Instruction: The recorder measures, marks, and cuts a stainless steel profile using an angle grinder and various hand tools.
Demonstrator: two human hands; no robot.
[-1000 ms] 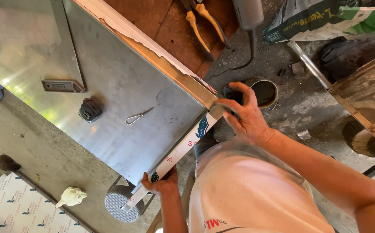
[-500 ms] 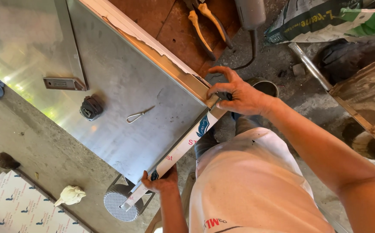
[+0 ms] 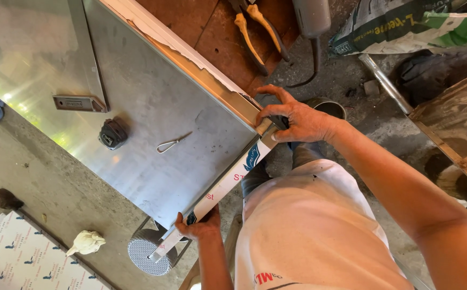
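White strip (image 3: 218, 189) lies along the near edge of the steel sheet (image 3: 153, 134), running from the corner down to the lower end. Right hand (image 3: 292, 119) pinches its upper end at the corner, fingers curled closed on it; left hand (image 3: 198, 225) is clenched around the lower end. It looks long, light and thin-walled, likely to flex or slip on the smooth sheet, so holding both ends suits it.

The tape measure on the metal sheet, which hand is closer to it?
Left. The left hand grips the white strip at the sheet's near edge, below the tape measure. The right hand is farther, at the sheet's corner.
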